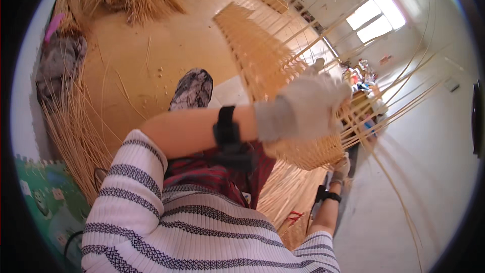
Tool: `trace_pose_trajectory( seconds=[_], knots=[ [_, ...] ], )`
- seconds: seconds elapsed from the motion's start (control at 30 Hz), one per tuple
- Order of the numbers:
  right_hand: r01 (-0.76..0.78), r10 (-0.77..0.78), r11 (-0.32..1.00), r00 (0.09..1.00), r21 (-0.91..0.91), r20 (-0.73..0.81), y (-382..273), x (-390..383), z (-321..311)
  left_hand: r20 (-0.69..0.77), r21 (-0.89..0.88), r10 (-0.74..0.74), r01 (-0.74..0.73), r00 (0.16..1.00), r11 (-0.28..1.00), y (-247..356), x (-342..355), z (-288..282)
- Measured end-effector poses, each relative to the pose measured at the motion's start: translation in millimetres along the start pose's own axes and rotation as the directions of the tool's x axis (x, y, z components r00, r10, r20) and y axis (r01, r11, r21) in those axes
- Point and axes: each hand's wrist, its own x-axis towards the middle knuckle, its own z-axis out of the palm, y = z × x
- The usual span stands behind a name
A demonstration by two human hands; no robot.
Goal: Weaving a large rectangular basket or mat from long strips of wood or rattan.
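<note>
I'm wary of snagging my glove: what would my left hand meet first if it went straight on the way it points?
Probably the loose pale strips fanning out just past the left hand; blur leaves the depth unclear.

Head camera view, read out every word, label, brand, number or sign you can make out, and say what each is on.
None can be read.
Green jigsaw-edged mat: small pale patches, too blurred to tell whether they are lettering.
Colourful background clutter: too small and blurred to read.
Woven panel: no lettering shows.
</note>
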Motion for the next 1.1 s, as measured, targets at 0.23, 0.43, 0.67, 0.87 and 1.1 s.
trace_pose_trajectory(
  seconds=[0.23,0.43,0.67,0.87,1.1],
  knots=[
    [0.344,-0.297,0.928,0.916,0.145,-0.268,-92,-31,-4,0.011,0.064,-0.260,0.259,0.965,0.964,-120,34,-38],
    [0.356,-0.363,0.855,0.930,-0.378,0.055,-227,-52,-33,-0.047,0.189,-0.163,0.170,0.985,0.967,-195,-4,-73],
    [0.398,-0.439,0.842,0.898,-0.364,-0.033,-246,-16,-11,-0.131,-0.383,-0.487,0.409,0.863,0.828,-236,-33,-90],
    [0.333,-0.267,0.857,0.940,-0.393,0.214,-239,81,63,-0.108,0.085,-0.565,0.573,0.818,0.815,-292,-2,-84],
    [0.308,-0.221,0.927,0.909,-0.212,0.354,-236,132,95,-0.068,-0.053,-0.744,0.742,0.665,0.668,-317,-9,-98]
  ],
)
